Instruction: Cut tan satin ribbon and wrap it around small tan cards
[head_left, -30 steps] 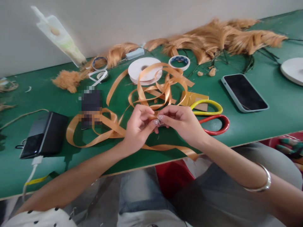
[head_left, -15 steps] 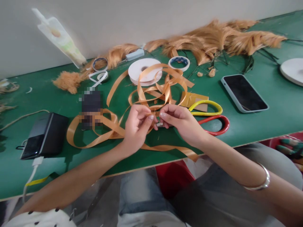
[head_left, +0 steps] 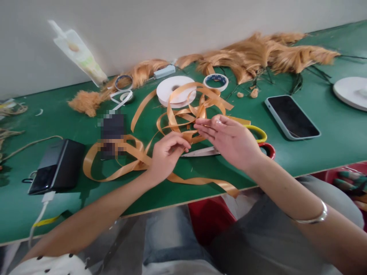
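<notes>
My left hand (head_left: pixel 169 152) is closed in a pinch on the orange satin ribbon (head_left: pixel 187 135), whose folded bit shows at the fingertips. Just to its right is my right hand (head_left: pixel 232 143), fingers stretched out and slightly apart beside the ribbon; I see nothing gripped in it. Below that palm lie scissors (head_left: pixel 200 152), blades pointing left, with one yellow and one red handle partly covered by the hand. Loose ribbon loops (head_left: pixel 88 162) spread left of my left hand and up toward a white spool (head_left: pixel 175 91). A ribbon tail (head_left: pixel 206 180) runs toward the table's front edge.
Bundles of orange fibre (head_left: pixel 249 53) with dark stems line the wall. A tape roll (head_left: pixel 216 82) stands near the spool. A phone (head_left: pixel 292 116) and white disc (head_left: pixel 351 93) lie on the right. A black power bank (head_left: pixel 56 166) with a white cable sits left.
My right hand has left its pinch at the ribbon, its fingers straightening and rising slightly. The scissor blades now show beneath it. My left hand keeps its pinch.
</notes>
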A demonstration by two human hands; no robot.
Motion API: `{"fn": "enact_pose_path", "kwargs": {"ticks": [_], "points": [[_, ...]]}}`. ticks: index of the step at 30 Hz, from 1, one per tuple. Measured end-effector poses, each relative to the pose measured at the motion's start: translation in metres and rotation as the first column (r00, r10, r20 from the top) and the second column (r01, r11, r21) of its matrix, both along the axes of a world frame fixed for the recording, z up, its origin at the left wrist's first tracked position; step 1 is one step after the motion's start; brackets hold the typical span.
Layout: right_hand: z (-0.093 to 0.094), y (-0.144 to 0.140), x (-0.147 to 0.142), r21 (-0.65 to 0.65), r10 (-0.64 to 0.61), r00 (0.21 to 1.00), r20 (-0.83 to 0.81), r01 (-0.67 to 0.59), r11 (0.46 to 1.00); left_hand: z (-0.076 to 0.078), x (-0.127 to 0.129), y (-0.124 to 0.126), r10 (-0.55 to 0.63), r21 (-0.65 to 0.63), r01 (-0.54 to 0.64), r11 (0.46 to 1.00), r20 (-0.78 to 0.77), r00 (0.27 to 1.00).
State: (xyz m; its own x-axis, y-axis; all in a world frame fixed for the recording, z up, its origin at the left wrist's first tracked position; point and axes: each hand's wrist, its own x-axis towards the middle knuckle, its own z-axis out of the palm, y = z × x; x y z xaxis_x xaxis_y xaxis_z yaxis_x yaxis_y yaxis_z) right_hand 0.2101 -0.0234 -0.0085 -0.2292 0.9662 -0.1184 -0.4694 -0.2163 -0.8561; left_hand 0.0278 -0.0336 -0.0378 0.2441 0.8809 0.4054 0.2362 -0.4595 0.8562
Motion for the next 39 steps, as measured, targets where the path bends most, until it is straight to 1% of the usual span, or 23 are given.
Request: {"fn": "enact_pose_path", "kwargs": {"ticks": [4, 7, 8, 10, 13, 15, 18, 21, 23, 24, 27, 29, 31, 33, 36, 39], "points": [[0.003, 0.004, 0.005, -0.009, 0.007, 1.0, -0.018, -0.007, 1.0, -0.001, 0.001, 0.001, 0.017, -0.017, -0.018, 1.0, -0.082, 0.997], [0.004, 0.006, 0.006, -0.045, -0.016, 0.999, -0.052, 0.014, 0.999, -0.001, 0.002, 0.0, 0.055, -0.013, -0.058, 0.998, -0.199, 0.979], [0.004, 0.006, 0.006, -0.053, -0.027, 0.998, -0.054, 0.024, 0.998, 0.0, 0.003, 0.0, 0.058, 0.011, -0.057, 0.998, -0.24, 0.969], [0.004, 0.007, 0.005, -0.069, -0.048, 0.998, -0.044, 0.045, 0.997, 0.0, 0.004, 0.0, 0.042, 0.092, -0.014, 0.996, -0.306, 0.951], [0.003, 0.008, 0.005, -0.094, -0.073, 0.997, -0.035, 0.069, 0.993, 0.0, 0.004, 0.0, 0.021, 0.206, 0.054, 0.977, -0.348, 0.937], [0.003, 0.01, 0.006, -0.105, -0.094, 0.995, -0.029, 0.09, 0.99, 0.0, 0.004, 0.001, 0.025, 0.234, 0.064, 0.97, -0.357, 0.934], [0.003, 0.011, 0.009, -0.092, -0.116, 0.993, -0.006, 0.115, 0.989, 0.0, 0.003, 0.0, 0.034, 0.226, 0.049, 0.973, -0.348, 0.937], [0.004, 0.011, 0.01, -0.062, -0.076, 0.997, 0.011, 0.077, 0.995, -0.001, 0.002, -0.001, 0.092, 0.175, -0.03, 0.984, -0.358, 0.929], [0.005, 0.009, 0.01, -0.06, -0.029, 1.0, 0.008, 0.03, 0.998, -0.003, 0.002, -0.002, 0.133, 0.158, -0.073, 0.985, -0.416, 0.9], [0.005, 0.008, 0.01, -0.061, -0.005, 1.0, 0.001, 0.005, 0.998, -0.005, 0.001, -0.002, 0.139, 0.167, -0.069, 0.984, -0.456, 0.879], [0.004, 0.006, 0.009, -0.062, 0.07, 0.997, -0.031, -0.072, 0.996, -0.01, 0.0, -0.003, 0.13, 0.252, 0.024, 0.968, -0.577, 0.807], [0.004, 0.005, 0.008, -0.081, 0.1, 0.994, -0.046, -0.104, 0.991, -0.013, -0.001, -0.003, 0.126, 0.329, 0.106, 0.938, -0.611, 0.781], [0.003, 0.006, 0.008, -0.125, 0.105, 0.992, -0.067, -0.113, 0.986, -0.013, -0.002, -0.003, 0.115, 0.394, 0.16, 0.905, -0.59, 0.799], [0.004, 0.007, 0.009, -0.174, 0.093, 0.992, -0.09, -0.108, 0.979, -0.012, -0.003, -0.003, 0.081, 0.415, 0.182, 0.891, -0.542, 0.836], [0.006, 0.008, 0.009, -0.205, 0.052, 0.994, -0.098, -0.071, 0.976, -0.008, -0.003, -0.002, 0.022, 0.375, 0.175, 0.91, -0.468, 0.884], [0.009, 0.008, 0.01, -0.166, 0.023, 0.995, -0.094, -0.039, 0.985, -0.002, -0.003, -0.002, -0.035, 0.342, 0.184, 0.922, -0.397, 0.917]]}}
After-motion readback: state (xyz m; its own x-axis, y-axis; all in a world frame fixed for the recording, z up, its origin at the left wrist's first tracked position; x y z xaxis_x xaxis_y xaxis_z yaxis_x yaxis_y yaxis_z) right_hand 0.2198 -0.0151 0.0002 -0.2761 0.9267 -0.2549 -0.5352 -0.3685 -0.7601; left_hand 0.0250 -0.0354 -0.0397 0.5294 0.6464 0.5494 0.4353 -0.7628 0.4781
